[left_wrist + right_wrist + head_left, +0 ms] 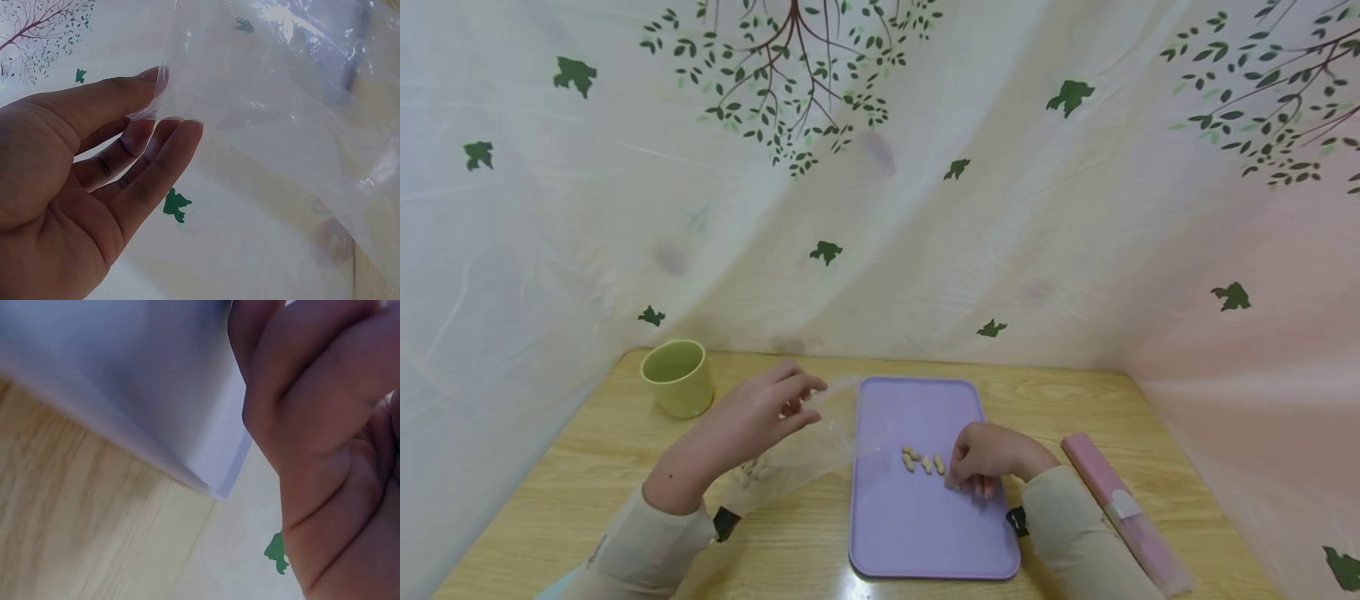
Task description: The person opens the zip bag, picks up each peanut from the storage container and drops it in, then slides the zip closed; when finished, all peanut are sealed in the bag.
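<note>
My left hand (775, 406) pinches the edge of a clear plastic bag (269, 106) between thumb and fingers. The bag slopes down to the table, with several peanuts (754, 472) showing through it beside the left forearm. On the purple tray (917, 533) lie several more peanuts (927, 465), grouped near its middle. My right hand (988, 458) is low over the tray's right side, fingers curled down, pinching a peanut (956, 486) that is mostly covered by the fingertips. The right wrist view shows that hand (337, 425) beside the tray's edge, its fingertips out of frame.
A yellow-green cup (679, 383) stands at the table's back left. To the right of the tray lies a long pink roll (1112, 492) with a white band, next to the right forearm. A curtain (880, 275) printed with leaves hangs behind the wooden table (790, 550).
</note>
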Demonstrator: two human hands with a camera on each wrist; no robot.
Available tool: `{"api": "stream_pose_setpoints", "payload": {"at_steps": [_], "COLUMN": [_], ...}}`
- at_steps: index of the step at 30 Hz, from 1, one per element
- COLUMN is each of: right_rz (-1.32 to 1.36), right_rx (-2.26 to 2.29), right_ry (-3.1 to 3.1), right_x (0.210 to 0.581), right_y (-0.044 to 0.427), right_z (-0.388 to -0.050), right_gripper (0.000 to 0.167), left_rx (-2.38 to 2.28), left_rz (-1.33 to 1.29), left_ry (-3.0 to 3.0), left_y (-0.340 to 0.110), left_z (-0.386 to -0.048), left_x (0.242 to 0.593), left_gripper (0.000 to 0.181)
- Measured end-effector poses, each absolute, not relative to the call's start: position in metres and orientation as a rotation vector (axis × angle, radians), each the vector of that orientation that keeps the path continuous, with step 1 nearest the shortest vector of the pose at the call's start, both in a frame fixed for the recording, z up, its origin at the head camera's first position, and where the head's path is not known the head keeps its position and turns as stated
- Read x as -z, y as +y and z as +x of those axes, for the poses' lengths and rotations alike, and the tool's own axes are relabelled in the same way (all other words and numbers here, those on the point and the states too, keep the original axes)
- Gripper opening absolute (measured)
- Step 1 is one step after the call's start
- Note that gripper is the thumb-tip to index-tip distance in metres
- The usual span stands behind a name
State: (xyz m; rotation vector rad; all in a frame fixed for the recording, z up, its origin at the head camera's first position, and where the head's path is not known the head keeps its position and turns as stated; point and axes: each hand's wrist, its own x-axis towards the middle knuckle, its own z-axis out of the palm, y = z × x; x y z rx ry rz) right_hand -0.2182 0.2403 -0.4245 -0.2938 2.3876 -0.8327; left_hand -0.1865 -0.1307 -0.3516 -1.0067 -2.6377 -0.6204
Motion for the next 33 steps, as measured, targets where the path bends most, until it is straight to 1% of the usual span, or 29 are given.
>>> {"api": "stream_pose_setpoints", "payload": {"at_steps": [11,17,26,33], "right_rz": [-0.290,-0.339,-0.431,-0.445], "right_rx": [0.829,0.856,1.019,1.141], "right_ry": [2.347,2.335,2.342,2.331], "right_x": [0.422,0.417,0.406,0.395], "right_y": [0.239,0.243,0.245,0.243], "right_z": [-0.216,-0.217,-0.221,-0.221], "right_gripper": [0.017,0.016,0.016,0.016], "left_rx": [0.636,0.635,0.632,0.633], "left_rz": [-0.990,-0.993,-0.980,-0.972], "left_ry": [-2.673,-2.667,-2.687,-2.688], "left_y": [-0.130,-0.131,-0.130,-0.128], "left_z": [-0.187,-0.186,-0.184,-0.184], "left_x": [0.351,0.352,0.350,0.348], "left_gripper": [0.030,0.030,0.030,0.030]}}
